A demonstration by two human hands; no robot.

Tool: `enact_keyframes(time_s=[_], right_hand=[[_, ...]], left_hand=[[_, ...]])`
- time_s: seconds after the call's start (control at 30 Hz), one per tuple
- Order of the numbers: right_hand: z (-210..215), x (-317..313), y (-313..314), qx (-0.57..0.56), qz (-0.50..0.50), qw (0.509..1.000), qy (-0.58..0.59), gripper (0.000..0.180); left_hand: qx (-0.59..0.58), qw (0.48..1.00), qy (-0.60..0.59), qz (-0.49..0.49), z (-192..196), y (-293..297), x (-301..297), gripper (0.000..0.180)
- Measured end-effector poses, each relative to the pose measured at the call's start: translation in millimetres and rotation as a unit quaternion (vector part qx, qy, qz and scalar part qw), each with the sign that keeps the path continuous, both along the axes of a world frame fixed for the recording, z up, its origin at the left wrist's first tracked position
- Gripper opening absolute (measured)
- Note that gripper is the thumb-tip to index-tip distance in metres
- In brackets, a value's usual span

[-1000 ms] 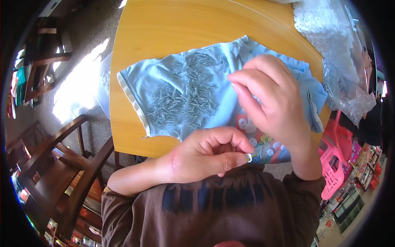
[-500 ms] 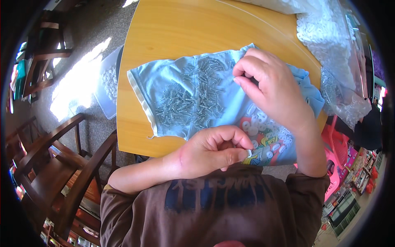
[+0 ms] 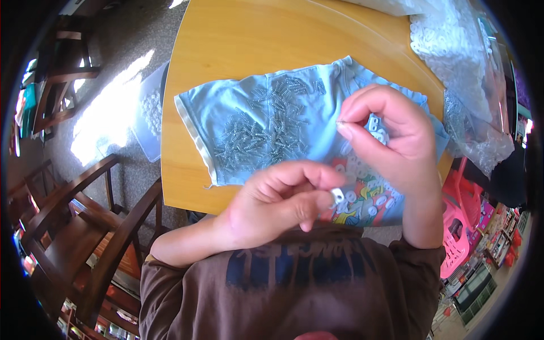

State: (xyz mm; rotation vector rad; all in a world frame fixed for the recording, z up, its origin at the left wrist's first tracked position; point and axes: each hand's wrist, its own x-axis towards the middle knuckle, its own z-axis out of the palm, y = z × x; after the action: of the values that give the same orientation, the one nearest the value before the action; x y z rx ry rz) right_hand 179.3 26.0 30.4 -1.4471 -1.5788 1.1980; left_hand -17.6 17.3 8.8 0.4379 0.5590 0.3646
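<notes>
1. A round, honey-coloured wooden table (image 3: 238,51) fills the upper middle of the view, standing on a grey floor with a bright patch of sunlight at the left; its far edge is cut off at the top.
2. Dark wooden chairs (image 3: 73,226) stand at the lower left, bent by the lens and partly lost in the dark rim.
3. A pale blue cloth garment with a cream hem (image 3: 255,130) lies spread flat on the table — a heap of small silvery metal springs (image 3: 266,127) is scattered over its middle.
4. The garment's near right part carries a colourful printed patch (image 3: 368,198), mostly hidden behind the two hands.
5. The left hand (image 3: 277,204) is curled nearly closed just above the table's near edge, its fingertips pinching a small silvery metal piece (image 3: 338,196); its exact shape is too small to make out.
6. The right hand (image 3: 391,141) is raised over the garment's right side, thumb and forefinger pressed together on something very thin and small — what it is cannot be told.
7. The two hands are near one another but apart.
8. A clear plastic bag of white lacy material (image 3: 453,62) lies crumpled at the table's right, running out of view at the top.
9. Another clear plastic bag of small pale pieces (image 3: 148,113) lies on the floor left of the table.
10. A bright pink plastic thing (image 3: 459,226) shows at the right rim, partly hidden by the right forearm.
</notes>
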Motion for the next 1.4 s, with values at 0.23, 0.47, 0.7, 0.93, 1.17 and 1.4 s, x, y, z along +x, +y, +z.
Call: enact_keyframes(time_s=[0.23,0.47,0.7,0.93,1.17,1.4], right_hand=[[5,-1,-17,-0.015,0.021,0.995,0.093,0.020],[0,-16,-21,-0.005,-0.045,0.991,0.124,0.012],[0,-19,-22,-0.015,-0.046,0.992,0.121,0.013],[-1,-21,-19,0.027,-0.014,0.996,0.082,0.013],[0,-20,-19,0.055,-0.013,0.997,0.052,0.016],[1,-17,-20,0.036,0.021,0.998,0.052,0.021]], left_hand=[[0.061,0.985,0.033,0.158,-5,7,8,0.015],[0.095,0.976,0.047,0.192,-8,5,9,0.011],[0.120,0.969,0.054,0.208,-11,1,7,0.010],[0.131,0.968,0.061,0.204,-12,1,5,0.010],[0.151,0.962,0.077,0.213,-10,-1,4,0.011],[0.163,0.961,0.085,0.206,-9,0,5,0.010]])
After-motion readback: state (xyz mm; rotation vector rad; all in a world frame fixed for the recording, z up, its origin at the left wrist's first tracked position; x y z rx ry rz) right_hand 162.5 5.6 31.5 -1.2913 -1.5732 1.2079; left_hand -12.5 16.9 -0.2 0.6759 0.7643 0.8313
